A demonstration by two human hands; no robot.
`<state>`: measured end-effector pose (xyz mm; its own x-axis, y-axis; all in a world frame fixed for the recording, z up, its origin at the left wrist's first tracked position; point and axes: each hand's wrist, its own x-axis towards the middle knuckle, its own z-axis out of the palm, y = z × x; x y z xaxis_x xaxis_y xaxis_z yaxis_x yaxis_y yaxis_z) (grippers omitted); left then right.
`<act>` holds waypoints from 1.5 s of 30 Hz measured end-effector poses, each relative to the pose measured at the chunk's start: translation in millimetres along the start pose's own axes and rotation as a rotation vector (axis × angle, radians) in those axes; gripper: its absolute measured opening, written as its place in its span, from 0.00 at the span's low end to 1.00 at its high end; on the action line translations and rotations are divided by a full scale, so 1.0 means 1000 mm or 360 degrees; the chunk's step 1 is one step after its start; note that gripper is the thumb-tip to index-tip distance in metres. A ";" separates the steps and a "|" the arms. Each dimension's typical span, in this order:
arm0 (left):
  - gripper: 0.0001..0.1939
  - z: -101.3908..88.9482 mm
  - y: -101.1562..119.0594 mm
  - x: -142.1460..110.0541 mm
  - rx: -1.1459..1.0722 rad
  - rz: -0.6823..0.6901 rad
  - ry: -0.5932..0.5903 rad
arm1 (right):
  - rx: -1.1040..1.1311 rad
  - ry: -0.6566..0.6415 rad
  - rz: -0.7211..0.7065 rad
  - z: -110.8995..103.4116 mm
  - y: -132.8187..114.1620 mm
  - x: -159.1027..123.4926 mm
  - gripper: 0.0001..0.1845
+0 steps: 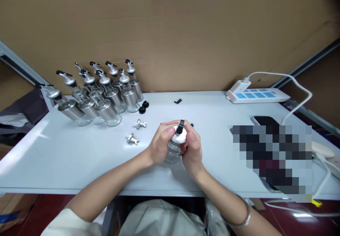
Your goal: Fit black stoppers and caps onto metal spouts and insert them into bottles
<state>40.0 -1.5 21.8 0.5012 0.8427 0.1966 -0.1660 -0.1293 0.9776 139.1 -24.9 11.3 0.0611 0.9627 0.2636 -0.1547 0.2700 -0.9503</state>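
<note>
A clear glass oil bottle (174,153) with a silver pour-spout cap (181,135) and a black flip lid stands near the middle of the white table. My left hand (161,142) wraps its left side, thumb pressed on the cap's edge. From the right, my right hand (193,151) closes round the cap and neck, its thumb also on the rim. The fingers hide much of the bottle's far side. To the left of my hands lie two loose silver spout pieces, one nearer (132,139) and one farther (141,124).
Several finished-looking steel-sleeved oil bottles (106,110) crowd the table's back left. Two black stoppers (142,110) and a small black clip (178,101) lie near the cardboard wall (186,34). At right are a power strip (260,99), a white cable (300,105) and a phone (265,121).
</note>
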 end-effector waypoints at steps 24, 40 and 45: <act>0.19 0.002 -0.001 -0.009 0.0255 0.0276 0.0207 | -0.0091 -0.0082 -0.0217 -0.007 -0.001 -0.003 0.19; 0.14 -0.121 -0.036 -0.044 0.1536 0.0142 0.0723 | -0.0977 -0.0180 -0.0579 -0.012 -0.028 0.019 0.08; 0.17 -0.113 -0.048 -0.037 0.1515 0.0027 0.0424 | -0.0620 -0.0035 -0.0756 0.034 -0.034 0.060 0.11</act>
<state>-66.7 32.4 -40.8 0.2783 0.9118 0.3020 0.6392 -0.4105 0.6503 114.3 23.8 65.4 0.0140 0.7399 0.6726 0.2566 0.6475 -0.7176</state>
